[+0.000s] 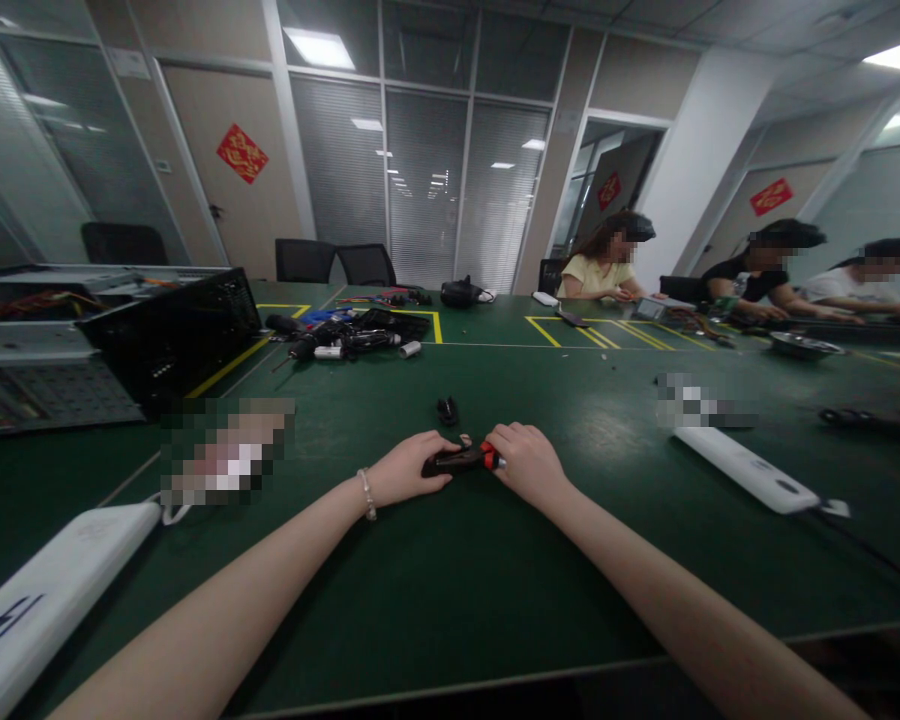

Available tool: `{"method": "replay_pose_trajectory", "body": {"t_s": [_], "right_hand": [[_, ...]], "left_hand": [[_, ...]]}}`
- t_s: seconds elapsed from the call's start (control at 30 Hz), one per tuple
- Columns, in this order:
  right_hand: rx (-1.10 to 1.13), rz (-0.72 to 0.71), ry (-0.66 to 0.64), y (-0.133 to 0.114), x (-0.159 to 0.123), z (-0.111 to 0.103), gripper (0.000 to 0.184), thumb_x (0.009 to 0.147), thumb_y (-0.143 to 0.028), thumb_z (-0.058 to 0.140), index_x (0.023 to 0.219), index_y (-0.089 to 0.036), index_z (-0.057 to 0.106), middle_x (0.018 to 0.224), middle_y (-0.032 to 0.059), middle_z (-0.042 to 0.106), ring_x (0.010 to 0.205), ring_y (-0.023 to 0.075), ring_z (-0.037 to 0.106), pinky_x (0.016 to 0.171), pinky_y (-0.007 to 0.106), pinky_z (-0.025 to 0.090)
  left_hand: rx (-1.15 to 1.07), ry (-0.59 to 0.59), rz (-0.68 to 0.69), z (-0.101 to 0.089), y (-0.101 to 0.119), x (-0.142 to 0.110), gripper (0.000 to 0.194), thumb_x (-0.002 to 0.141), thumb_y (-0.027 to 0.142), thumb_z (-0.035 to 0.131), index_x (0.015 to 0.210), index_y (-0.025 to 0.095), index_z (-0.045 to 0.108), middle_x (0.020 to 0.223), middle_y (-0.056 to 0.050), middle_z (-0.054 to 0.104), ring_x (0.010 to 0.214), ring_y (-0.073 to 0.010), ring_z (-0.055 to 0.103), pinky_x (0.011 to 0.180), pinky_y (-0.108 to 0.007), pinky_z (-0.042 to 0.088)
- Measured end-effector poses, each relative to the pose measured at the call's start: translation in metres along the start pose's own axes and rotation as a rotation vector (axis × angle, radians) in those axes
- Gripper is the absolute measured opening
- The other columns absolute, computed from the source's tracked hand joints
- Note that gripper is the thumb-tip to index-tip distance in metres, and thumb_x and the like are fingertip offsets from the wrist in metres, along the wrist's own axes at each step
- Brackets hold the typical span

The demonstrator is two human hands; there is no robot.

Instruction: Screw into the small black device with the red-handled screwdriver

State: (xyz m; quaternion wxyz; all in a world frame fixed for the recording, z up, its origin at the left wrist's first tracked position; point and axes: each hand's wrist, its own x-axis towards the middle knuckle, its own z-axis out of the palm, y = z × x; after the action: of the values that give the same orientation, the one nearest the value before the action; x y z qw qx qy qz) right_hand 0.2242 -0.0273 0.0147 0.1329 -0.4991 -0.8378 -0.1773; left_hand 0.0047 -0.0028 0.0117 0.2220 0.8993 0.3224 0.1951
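Observation:
Both hands meet over the green table, around a small black-and-red object (457, 460) whose exact kind I cannot make out. Thumb and fingers of my left hand (412, 465) are closed on its black end. At the red end, my right hand (526, 460) has its fingers curled round it, hiding part of it; a small pale bluish bit shows below those fingers. A small black part (447, 410) lies on the table just beyond my left hand. A beaded bracelet circles my left wrist.
Open computer cases (172, 345) stand at the left. Beyond my hands lies a pile of black tools and cables (360, 335). White power banks flank me, left (60, 590) and right (750, 468). A metal bowl (804, 346) and several people are at the far right.

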Motion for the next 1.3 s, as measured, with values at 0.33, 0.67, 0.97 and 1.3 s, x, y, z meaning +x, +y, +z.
{"method": "replay_pose_trajectory", "body": {"t_s": [0.33, 0.67, 0.97, 1.3], "right_hand": [[0.001, -0.011, 0.007, 0.0004, 0.0005, 0.0016, 0.017, 0.070, -0.017, 0.055, 0.086, -0.016, 0.060, 0.087, 0.0058, 0.061, 0.078, 0.0168, 0.051, 0.070, 0.028, 0.035], [-0.015, -0.014, -0.006, 0.0004, -0.0004, -0.0007, 0.016, 0.071, -0.019, 0.055, 0.086, -0.016, 0.060, 0.086, 0.0059, 0.061, 0.076, 0.0166, 0.052, 0.068, 0.027, 0.036], [-0.019, -0.016, -0.006, -0.0012, 0.0001, -0.0026, 0.017, 0.071, -0.018, 0.055, 0.087, -0.016, 0.061, 0.088, 0.0059, 0.062, 0.078, 0.0175, 0.053, 0.069, 0.028, 0.037], [-0.032, -0.025, -0.014, 0.0005, 0.0001, -0.0007, 0.016, 0.072, -0.020, 0.054, 0.086, -0.016, 0.060, 0.088, 0.0050, 0.061, 0.078, 0.0172, 0.051, 0.069, 0.028, 0.035]], "left_hand": [[-0.003, 0.020, 0.023, 0.0027, -0.0029, 0.0002, 0.038, 0.074, 0.023, 0.060, 0.111, 0.023, 0.051, 0.100, -0.004, 0.053, 0.090, -0.0194, 0.052, 0.081, -0.033, 0.041], [0.003, 0.022, 0.027, 0.0028, -0.0035, 0.0006, 0.038, 0.074, 0.024, 0.060, 0.111, 0.022, 0.050, 0.100, -0.004, 0.053, 0.089, -0.0191, 0.052, 0.079, -0.033, 0.042], [0.011, 0.011, 0.022, 0.0010, -0.0027, 0.0004, 0.038, 0.075, 0.024, 0.059, 0.112, 0.023, 0.049, 0.101, -0.004, 0.052, 0.090, -0.0191, 0.051, 0.081, -0.033, 0.042], [0.025, 0.018, 0.037, 0.0017, -0.0029, 0.0003, 0.039, 0.075, 0.024, 0.059, 0.112, 0.022, 0.050, 0.100, -0.004, 0.052, 0.090, -0.0196, 0.051, 0.081, -0.033, 0.041]]}}
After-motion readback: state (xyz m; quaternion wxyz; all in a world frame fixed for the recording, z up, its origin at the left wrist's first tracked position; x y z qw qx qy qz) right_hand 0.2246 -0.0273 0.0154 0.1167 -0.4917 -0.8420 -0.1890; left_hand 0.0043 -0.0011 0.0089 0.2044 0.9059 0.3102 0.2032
